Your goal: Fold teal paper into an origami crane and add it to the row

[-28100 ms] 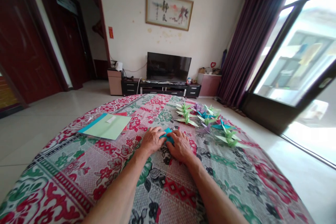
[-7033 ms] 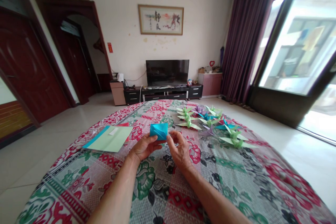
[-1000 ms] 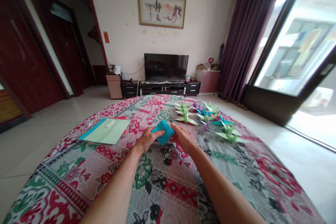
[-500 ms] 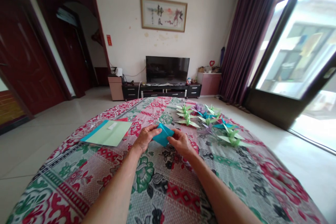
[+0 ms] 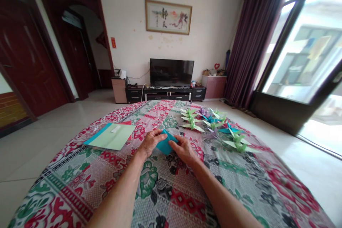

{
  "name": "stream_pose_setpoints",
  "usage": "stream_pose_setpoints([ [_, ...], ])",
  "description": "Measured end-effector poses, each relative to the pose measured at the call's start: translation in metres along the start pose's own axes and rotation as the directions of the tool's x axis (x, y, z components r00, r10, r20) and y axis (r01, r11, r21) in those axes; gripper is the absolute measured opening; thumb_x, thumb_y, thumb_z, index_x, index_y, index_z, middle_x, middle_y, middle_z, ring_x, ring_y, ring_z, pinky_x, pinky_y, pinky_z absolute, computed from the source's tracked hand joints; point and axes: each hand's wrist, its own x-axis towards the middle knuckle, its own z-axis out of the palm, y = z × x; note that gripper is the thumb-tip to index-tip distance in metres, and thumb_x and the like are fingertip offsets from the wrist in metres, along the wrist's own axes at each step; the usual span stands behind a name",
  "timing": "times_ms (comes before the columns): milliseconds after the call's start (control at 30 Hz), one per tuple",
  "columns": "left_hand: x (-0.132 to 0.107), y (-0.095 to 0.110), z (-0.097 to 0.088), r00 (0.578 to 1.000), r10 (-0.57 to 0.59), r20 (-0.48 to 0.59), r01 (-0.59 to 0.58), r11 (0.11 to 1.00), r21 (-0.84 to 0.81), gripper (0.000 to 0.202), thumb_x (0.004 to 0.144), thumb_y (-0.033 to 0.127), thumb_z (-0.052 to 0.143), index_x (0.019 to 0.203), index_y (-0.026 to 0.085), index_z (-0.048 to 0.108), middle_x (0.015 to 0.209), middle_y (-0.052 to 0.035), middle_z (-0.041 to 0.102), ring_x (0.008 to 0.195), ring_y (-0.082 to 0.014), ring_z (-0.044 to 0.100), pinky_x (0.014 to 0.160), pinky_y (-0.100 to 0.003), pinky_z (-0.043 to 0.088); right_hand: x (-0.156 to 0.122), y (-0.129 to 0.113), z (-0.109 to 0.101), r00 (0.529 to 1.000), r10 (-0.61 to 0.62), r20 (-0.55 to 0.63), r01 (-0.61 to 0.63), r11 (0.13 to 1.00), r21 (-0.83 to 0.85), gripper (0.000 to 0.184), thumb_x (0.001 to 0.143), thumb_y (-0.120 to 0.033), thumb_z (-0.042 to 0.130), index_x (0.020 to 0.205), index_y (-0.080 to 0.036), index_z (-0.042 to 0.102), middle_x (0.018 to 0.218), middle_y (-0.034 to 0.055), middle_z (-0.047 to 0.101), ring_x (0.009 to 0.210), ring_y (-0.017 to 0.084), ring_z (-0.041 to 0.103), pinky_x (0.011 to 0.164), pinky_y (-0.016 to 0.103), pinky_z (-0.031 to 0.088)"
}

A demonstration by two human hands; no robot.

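Observation:
A folded piece of blue origami paper (image 5: 165, 146) is held between my two hands above the middle of the table. My left hand (image 5: 151, 143) pinches its upper left edge, thumb on top. On the other side, my right hand (image 5: 185, 148) grips the right edge with thumb and fingers closed. The paper's lower corner points toward me, and a crease shows across its top. To the left lies a stack of coloured paper sheets (image 5: 114, 138), pale green uppermost, with blue and red edges showing. Several folded paper cranes (image 5: 192, 124) in green, blue and purple stand at the right.
A patterned cloth (image 5: 184, 185) covers the round table. A small white slip (image 5: 115, 129) rests on the paper stack. Beyond the table stand a television (image 5: 171, 72) on a low cabinet and a side cabinet (image 5: 215, 87). A glass door (image 5: 301, 60) is at the right.
The view has shifted slightly. Both hands still hold the blue paper, and its lower corner now sits a little lower in the picture; my grip looks nearly the same.

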Motion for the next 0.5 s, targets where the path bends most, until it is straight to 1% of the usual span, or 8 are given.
stream_pose_setpoints([
  [67,0.001,-0.001,0.0,1.0,-0.006,-0.005,0.006,1.0,0.005,0.034,0.055,0.037,0.076,0.076,0.014,0.062,0.057,0.0025,0.06,0.044,-0.0086,0.05,0.047,-0.021,0.041,0.0,-0.002,-0.001,1.0,0.02,0.007,-0.02,1.0,0.005,0.031,0.073,-0.048,0.058,0.072,-0.017,0.06,0.053,-0.0043,0.045,0.048,0.008,0.036,0.044,0.02,0.029],
  [167,0.002,-0.003,-0.002,1.0,-0.011,-0.01,0.011,1.0,0.01,0.034,0.055,0.038,0.076,0.073,0.013,0.061,0.053,0.0033,0.057,0.041,-0.0071,0.047,0.045,-0.02,0.038,-0.002,-0.008,-0.002,0.998,0.052,0.019,-0.052,0.999,0.012,0.032,0.071,-0.048,0.06,0.066,-0.016,0.057,0.051,-0.0047,0.041,0.047,0.008,0.034,0.043,0.02,0.027],
  [300,0.004,-0.005,-0.004,0.999,-0.022,-0.026,0.023,1.0,0.018,0.032,0.055,0.037,0.076,0.069,0.013,0.059,0.05,0.0039,0.054,0.04,-0.0065,0.044,0.043,-0.019,0.036,-0.005,-0.018,-0.002,0.996,0.084,0.037,-0.086,0.994,0.06,0.033,0.068,-0.046,0.062,0.058,-0.017,0.052,0.048,-0.0058,0.037,0.046,0.007,0.031,0.042,0.02,0.025],
  [400,0.004,-0.004,-0.004,0.998,-0.031,-0.058,0.034,0.999,0.041,0.03,0.055,0.036,0.075,0.065,0.014,0.058,0.047,0.0047,0.052,0.038,-0.006,0.042,0.041,-0.019,0.033,-0.006,-0.022,0.0,0.994,0.093,0.052,-0.097,0.991,0.093,0.033,0.066,-0.046,0.065,0.056,-0.017,0.052,0.047,-0.0061,0.038,0.045,0.006,0.031,0.041,0.019,0.026],
  [500,0.002,-0.001,-0.003,0.998,-0.032,-0.056,0.035,0.998,0.049,0.028,0.057,0.038,0.073,0.062,0.015,0.057,0.045,0.0054,0.051,0.037,-0.0062,0.04,0.04,-0.02,0.031,-0.006,-0.021,0.0,0.993,0.103,0.065,-0.11,0.987,0.114,0.033,0.065,-0.046,0.065,0.057,-0.017,0.053,0.047,-0.0062,0.04,0.045,0.007,0.032,0.042,0.019,0.027],
])
